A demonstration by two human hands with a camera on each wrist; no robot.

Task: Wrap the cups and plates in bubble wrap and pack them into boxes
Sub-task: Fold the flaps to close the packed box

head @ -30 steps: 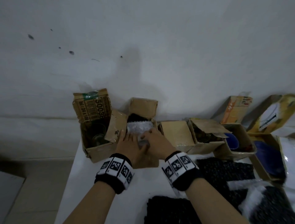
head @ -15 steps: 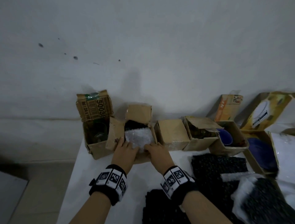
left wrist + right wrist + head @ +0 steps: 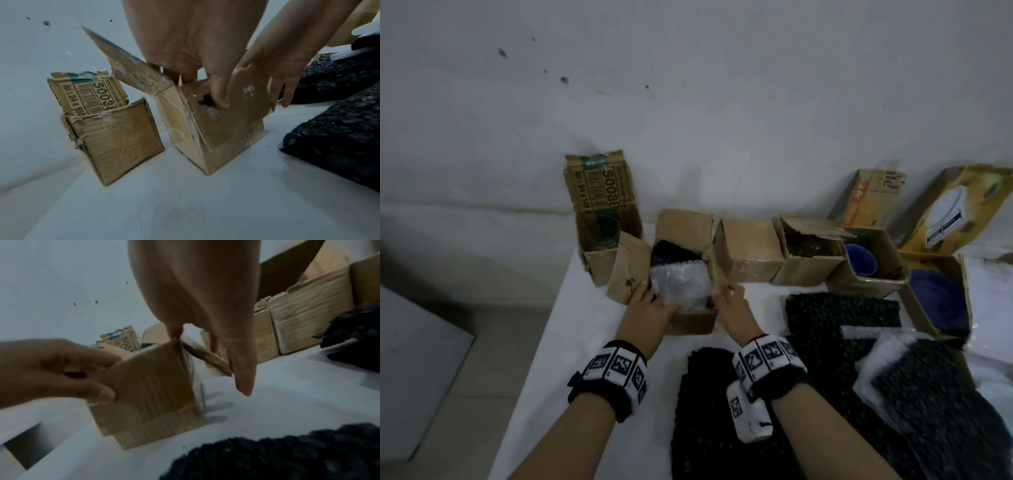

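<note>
A small open cardboard box (image 3: pixel 690 322) (image 3: pixel 226 146) (image 3: pixel 154 402) stands on the white table, close in front of me. Inside it lies a clear bubble-wrapped bundle (image 3: pixel 681 284) with a black wrapped piece (image 3: pixel 671 251) behind it. My left hand (image 3: pixel 650 308) (image 3: pixel 51 369) holds the folded-down front flap, with the thumb on the outside and the fingers reaching into the box. At the box's right side, my right hand (image 3: pixel 729 305) (image 3: pixel 195 288) pinches the right flap between its fingers.
A row of boxes stands along the wall: one with a glass (image 3: pixel 602 240), a closed one (image 3: pixel 750 246), one with a blue cup (image 3: pixel 863 262), one with a blue plate (image 3: pixel 938 301). Black bubble-wrap sheets (image 3: pixel 839 315) lie near right. The table edge (image 3: pixel 541 342) runs down the left.
Both hands have drawn back from pressing the bundle down. The left hand now holds the front flap, and the right hand has shifted right onto the side flap.
</note>
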